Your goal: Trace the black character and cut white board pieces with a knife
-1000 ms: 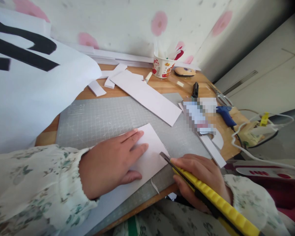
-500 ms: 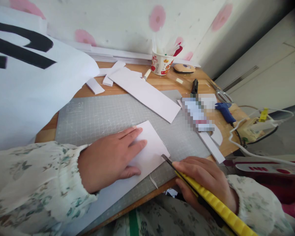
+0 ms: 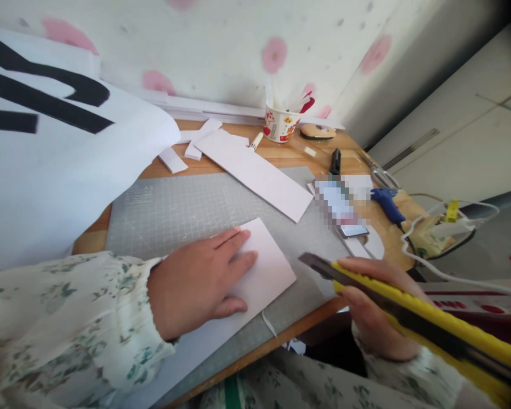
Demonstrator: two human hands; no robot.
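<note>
My left hand (image 3: pixel 204 278) lies flat with fingers spread on a long white board (image 3: pixel 268 255), pressing it against the grey cutting mat (image 3: pixel 170 199). In my right hand (image 3: pixel 375 312) is a yellow utility knife (image 3: pixel 413 309), its blade out and pointing left. The blade tip hangs just right of the board's corner, apart from it. A thin white offcut strip (image 3: pixel 269 322) curls out from the board's near edge. Another white board piece (image 3: pixel 264 176) lies across the mat's far edge.
A paper cup of sticks (image 3: pixel 281 125) stands by the wall, near a tan oval case (image 3: pixel 317 132). To the right lie a phone (image 3: pixel 353 230), scissors (image 3: pixel 383 175), a blue glue gun (image 3: pixel 387 204) and a white cable (image 3: pixel 434 271). A large printed sheet (image 3: pixel 123 125) bulges in from the left.
My right hand has lifted the knife off the board's corner and drawn it right, turning it flatter. My left hand stays on the board. The view has shifted slightly.
</note>
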